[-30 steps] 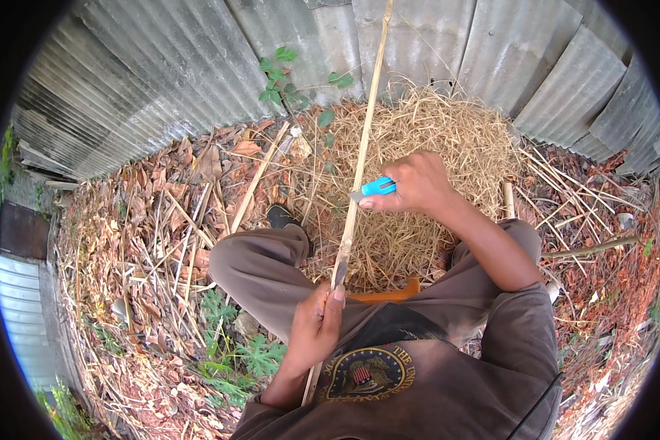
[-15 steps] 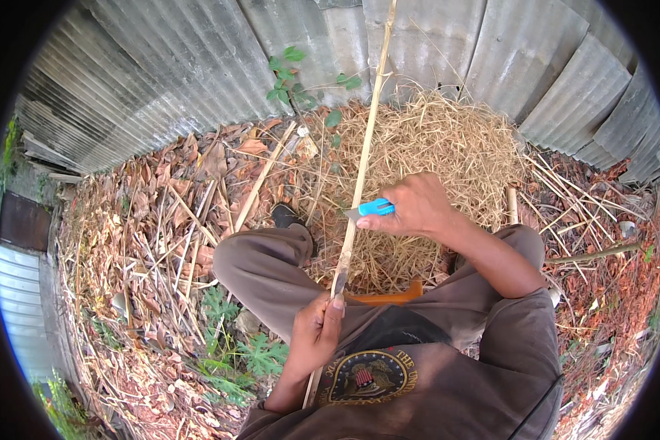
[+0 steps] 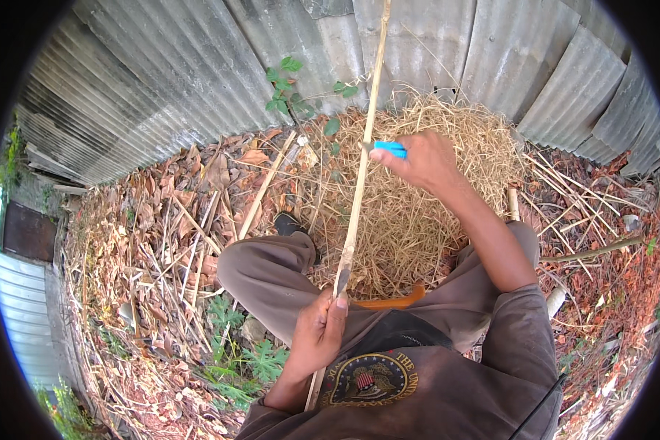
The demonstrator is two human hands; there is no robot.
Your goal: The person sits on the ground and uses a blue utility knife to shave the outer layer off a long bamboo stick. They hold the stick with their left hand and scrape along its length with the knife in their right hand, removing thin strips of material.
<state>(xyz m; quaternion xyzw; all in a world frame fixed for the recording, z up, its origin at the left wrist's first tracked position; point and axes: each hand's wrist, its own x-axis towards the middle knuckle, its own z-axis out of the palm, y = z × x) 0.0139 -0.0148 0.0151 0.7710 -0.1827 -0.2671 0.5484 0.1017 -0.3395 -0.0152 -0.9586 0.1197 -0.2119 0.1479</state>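
Note:
A long, pale bamboo strip slants up from beside my waist past the top of the view. Near its lower end, my left hand is closed around it, thumb along the strip by a dark patch. My right hand grips a utility knife with a blue handle. Its blade lies against the strip's right side, well above my left hand. Both forearms are bare below short sleeves.
Beyond my bent legs a mound of dry straw lies against a corrugated metal fence. Dry leaves and loose sticks cover the ground at left, with green plants close by. An orange piece shows between my legs.
My right hand has moved the knife up along the bamboo strip, away from my body. The left hand keeps its hold in nearly the same place.

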